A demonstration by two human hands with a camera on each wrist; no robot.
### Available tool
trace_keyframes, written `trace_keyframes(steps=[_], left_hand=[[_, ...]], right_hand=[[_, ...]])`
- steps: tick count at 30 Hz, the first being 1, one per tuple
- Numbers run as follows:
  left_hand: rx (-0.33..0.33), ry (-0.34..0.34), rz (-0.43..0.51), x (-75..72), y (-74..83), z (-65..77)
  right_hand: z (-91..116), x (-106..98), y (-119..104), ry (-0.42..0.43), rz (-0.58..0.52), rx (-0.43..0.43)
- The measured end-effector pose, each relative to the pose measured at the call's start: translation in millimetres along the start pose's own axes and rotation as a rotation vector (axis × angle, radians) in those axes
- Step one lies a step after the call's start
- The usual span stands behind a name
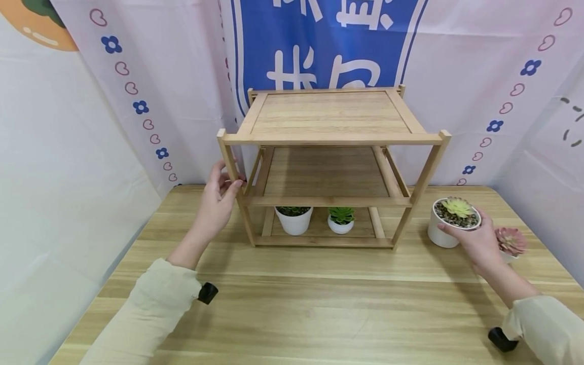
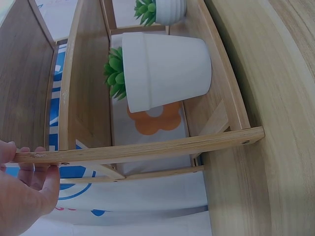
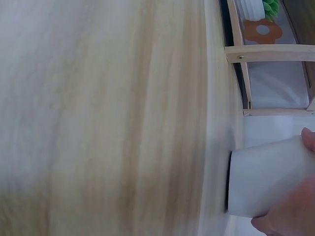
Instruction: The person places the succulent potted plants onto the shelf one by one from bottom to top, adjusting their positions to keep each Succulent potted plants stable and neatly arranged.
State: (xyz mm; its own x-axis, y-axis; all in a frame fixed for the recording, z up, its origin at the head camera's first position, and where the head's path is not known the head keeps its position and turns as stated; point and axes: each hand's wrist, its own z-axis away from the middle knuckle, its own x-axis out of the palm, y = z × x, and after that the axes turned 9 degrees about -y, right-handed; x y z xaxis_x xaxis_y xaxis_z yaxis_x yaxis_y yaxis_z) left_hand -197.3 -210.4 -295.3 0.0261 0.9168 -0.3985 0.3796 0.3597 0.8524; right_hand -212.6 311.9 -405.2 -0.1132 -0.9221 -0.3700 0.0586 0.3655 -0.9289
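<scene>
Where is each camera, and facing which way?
Head: on the head, facing forward and down at the wooden shelf; left hand, right hand, sleeves show.
Left wrist: on that wrist, facing the shelf's side; part of left hand shows.
Right wrist: on that wrist, facing across the tabletop toward the held pot; part of right hand shows.
Head and right wrist share that pot.

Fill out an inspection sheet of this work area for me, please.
Surface: wood-grain table.
Job's things: wooden rack; larger plant pot and smaller plant pot on its bottom shelf; white pot with yellow-green succulent; pink succulent beside the right hand.
Clutter: nothing seen.
Hands: left hand holds the rack's left front post; right hand grips the white pot.
Cables: nothing seen.
Surroundings: printed cloth behind the table.
</scene>
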Motion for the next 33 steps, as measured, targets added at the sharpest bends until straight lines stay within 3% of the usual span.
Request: trace_keyframes(steps=[9,13,19,26,33], left_hand=[[0.000,-0.006,0.006,0.3,2.3,1.2],[0.001,-0.006,0.010,0.3,1.6,0.8],[0.009,-0.004,-0.001,0.1,-0.4,-0.3],[0.009,-0.004,0.004,0.3,0.5,-0.1],[0.002,-0.006,0.010,0.4,1.4,0.1]], right_hand=[[1.4,-0.1,-5.7,-0.091,-0.085,-0.058],[2.3,-1.8,-9.8,-0.114,-0.097,-0.056],[3.2,-6.2,-13.7,-0.137,-0.171,-0.119],[6.6,-6.2,-17.7,-0.128,-0.023,-0.096],[11.7,-5.0,-21.6,-0.151,-0.017,-0.106]])
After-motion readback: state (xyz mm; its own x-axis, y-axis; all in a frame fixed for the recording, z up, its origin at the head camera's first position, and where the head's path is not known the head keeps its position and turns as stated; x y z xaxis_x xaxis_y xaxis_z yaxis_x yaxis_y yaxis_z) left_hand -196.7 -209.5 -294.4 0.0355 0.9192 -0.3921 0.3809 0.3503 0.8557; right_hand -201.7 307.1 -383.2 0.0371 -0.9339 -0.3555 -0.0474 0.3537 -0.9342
